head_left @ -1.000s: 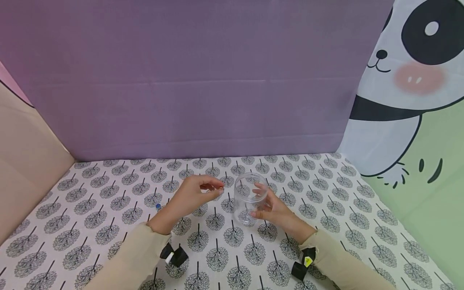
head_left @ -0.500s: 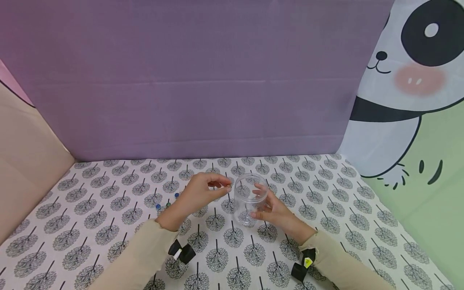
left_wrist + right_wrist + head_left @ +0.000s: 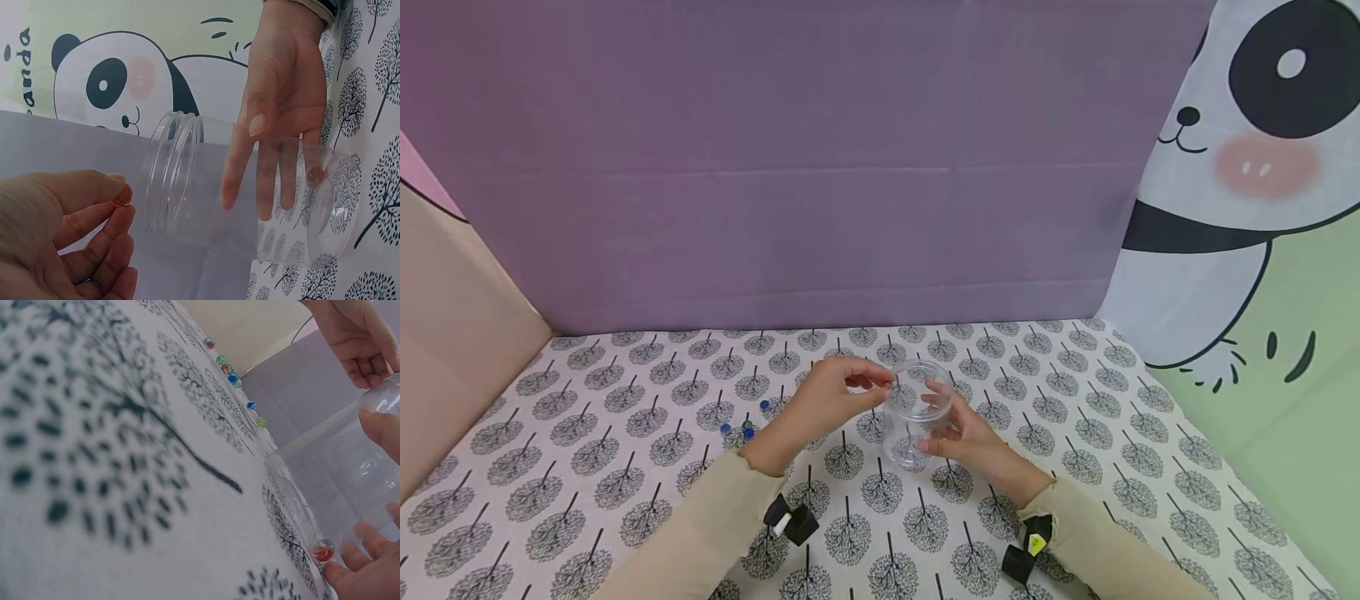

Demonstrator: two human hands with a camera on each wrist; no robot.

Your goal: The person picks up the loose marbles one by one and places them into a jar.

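Note:
A clear jar [image 3: 910, 425] stands upright on the tablecloth. My right hand [image 3: 973, 433] holds it from the right side, thumb toward me and fingers spread round the far wall. My left hand [image 3: 842, 392] is just left of the jar's mouth. Between its thumb and index finger it pinches an orange marble [image 3: 122, 195], best seen in the left wrist view. Another marble, red-orange and clear [image 3: 324, 550], lies low in the jar by its bottom.
Several loose marbles [image 3: 233, 377], blue, green and orange, lie on the tree-print tablecloth [image 3: 647, 500] left of my left hand. Behind the table hangs a purple cloth [image 3: 835, 167]. A panda-printed cloth [image 3: 1195, 308] is on the right.
My left hand has moved right, from a gap beside the jar to its rim, with the marble pinched. More marbles show behind its wrist. The right hand and jar have stayed put.

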